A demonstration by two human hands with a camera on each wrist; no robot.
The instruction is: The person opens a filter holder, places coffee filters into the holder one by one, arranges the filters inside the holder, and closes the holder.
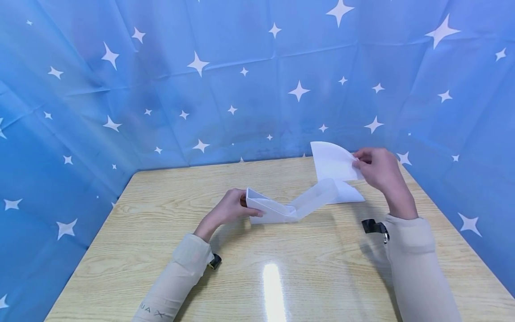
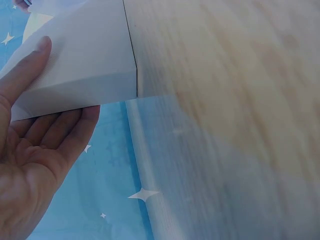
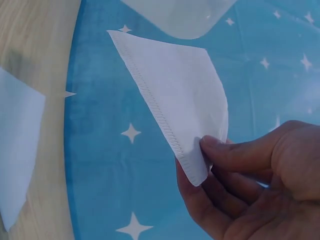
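Note:
My left hand [image 1: 233, 207] grips one end of a white box [image 1: 268, 212], thumb on one broad face and fingers behind in the left wrist view. A translucent flap [image 1: 315, 198] rises from the box's right end. My right hand [image 1: 380, 169] pinches a white paper coffee filter [image 3: 172, 90] by its corner, between thumb and fingers. The filter has a crimped seam along one edge and a curved rim. In the head view it is held up to the right of the box. A second white filter [image 1: 349, 193] lies below it, partly behind the flap.
Under both hands is a light wood-grain table [image 1: 161, 214] with a bright light reflection near its front. A blue curtain with white stars [image 1: 225, 89] hangs along the back and sides. Each wrist wears a dark strap-mounted device [image 1: 373, 226].

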